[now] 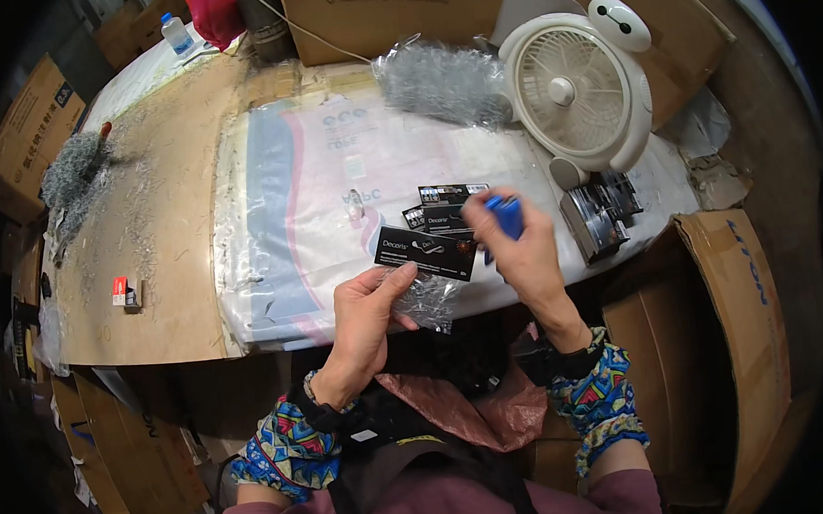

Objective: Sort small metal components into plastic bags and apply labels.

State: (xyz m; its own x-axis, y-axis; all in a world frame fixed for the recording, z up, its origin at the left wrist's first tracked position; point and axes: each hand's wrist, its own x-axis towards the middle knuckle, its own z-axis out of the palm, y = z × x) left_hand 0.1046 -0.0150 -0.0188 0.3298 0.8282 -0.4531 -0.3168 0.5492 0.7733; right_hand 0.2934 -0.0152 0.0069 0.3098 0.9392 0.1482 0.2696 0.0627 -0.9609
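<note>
My left hand (364, 320) pinches a black printed header card (425, 253) together with a clear plastic bag (425, 298), which hangs below the card. Something thin and pale shows inside the bag, too unclear to name. My right hand (521, 251) grips a blue stapler-like tool (504, 217) just beyond the card's right end; motion blurs part of the hand. Behind the held card, more black printed cards (446, 196) lie overlapping on the white plastic sheeting (326, 215), partly hidden by my right hand.
A white fan (566, 91) stands at the back right, beside a heap of clear bags (444, 83). Small dark packages (596, 219) lie near the right edge, above an open carton (740, 314). A red-and-white box (127, 291) and a grey tangled pile (74, 182) are on the left.
</note>
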